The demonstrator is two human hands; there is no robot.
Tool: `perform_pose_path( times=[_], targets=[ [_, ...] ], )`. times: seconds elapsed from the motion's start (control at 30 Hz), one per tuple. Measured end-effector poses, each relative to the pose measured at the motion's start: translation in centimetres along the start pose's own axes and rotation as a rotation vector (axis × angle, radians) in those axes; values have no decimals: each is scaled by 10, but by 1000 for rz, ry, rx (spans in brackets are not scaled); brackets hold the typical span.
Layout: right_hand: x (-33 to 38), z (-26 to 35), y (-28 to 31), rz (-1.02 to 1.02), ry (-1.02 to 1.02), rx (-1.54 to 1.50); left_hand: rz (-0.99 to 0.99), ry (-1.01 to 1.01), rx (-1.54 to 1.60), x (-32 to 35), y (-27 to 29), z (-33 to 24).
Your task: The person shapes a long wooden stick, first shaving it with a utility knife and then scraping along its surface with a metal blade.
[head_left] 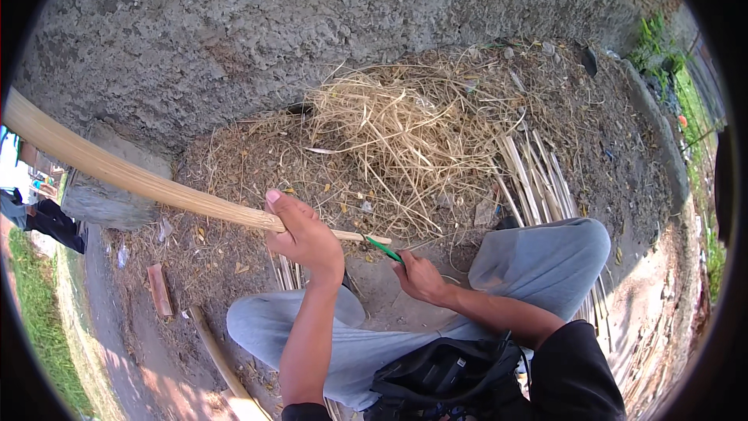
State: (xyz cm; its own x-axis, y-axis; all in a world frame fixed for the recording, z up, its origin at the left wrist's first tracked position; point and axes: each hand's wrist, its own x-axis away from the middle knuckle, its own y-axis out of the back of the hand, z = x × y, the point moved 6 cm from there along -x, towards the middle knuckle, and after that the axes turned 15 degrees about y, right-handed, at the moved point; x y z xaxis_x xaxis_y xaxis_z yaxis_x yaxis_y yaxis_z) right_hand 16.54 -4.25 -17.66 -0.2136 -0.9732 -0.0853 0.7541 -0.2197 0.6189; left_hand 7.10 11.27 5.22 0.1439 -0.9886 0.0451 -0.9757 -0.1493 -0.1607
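A long, pale bamboo strip point(156, 187) runs in from the far left and slants down toward the middle. My left hand point(308, 238) is closed around it near its narrow right end. That tip point(380, 241) sticks out past my fingers. In my closed right hand point(421, 277) is a slim green tool point(382, 248), whose exact kind I cannot make out. It points up and left, its end at the strip close to the tip. Below both hands lie my knees in grey trousers point(538, 261).
Beyond my hands lies a heap of straw-coloured shavings point(397, 129) against a rough wall point(312, 23). Split bamboo pieces point(538, 179) rest by my right knee. A brick point(160, 290) and a bamboo pole point(218, 355) lie at left. Another person's dark-clothed leg point(58, 222) shows far left.
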Motion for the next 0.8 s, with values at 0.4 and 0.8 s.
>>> perform_pose_path(
  times=[0.4,0.8],
  targets=[
    [5,38,2,149,102,81,17,-7,96,10,6,2],
    [0,30,-4,134,99,63,19,-33,96,2,23,7]
  ],
)
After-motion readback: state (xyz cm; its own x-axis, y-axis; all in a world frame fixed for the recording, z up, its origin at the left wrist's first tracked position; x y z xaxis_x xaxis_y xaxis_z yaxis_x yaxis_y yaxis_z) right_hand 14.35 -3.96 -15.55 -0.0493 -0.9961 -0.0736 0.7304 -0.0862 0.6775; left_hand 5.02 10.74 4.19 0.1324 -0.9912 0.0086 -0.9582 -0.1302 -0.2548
